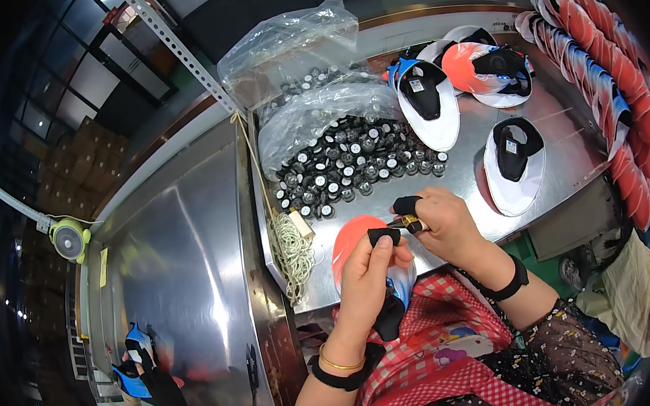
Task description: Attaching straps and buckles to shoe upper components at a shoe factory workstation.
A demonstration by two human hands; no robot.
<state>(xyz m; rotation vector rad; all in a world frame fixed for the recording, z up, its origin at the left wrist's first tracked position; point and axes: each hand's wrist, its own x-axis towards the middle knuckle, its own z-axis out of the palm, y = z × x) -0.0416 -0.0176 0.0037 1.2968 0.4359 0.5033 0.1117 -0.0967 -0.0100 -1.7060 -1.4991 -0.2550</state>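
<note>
My left hand (369, 272) is closed on an orange, blue and white cap (349, 239) in front of my red checked apron. A black finger sleeve covers one of its fingertips. My right hand (445, 224) is closed around a small hand tool (412, 224) with a yellowish band and a dark tip. The tool points left toward my left fingertips, above the cap; its exact kind is hidden by my fingers. Beyond my hands lies a heap of small round black parts (352, 155) with pale centres, partly under a clear plastic bag (325, 104).
One cap (517, 165) lies underside up to the right, and more caps (486, 68) lie at the back. Long nested stacks of caps (590, 83) stand at the far right. A pale cord bundle (293, 255) lies at the left edge. Another person's gloved hand (164, 387) holds a blue cap.
</note>
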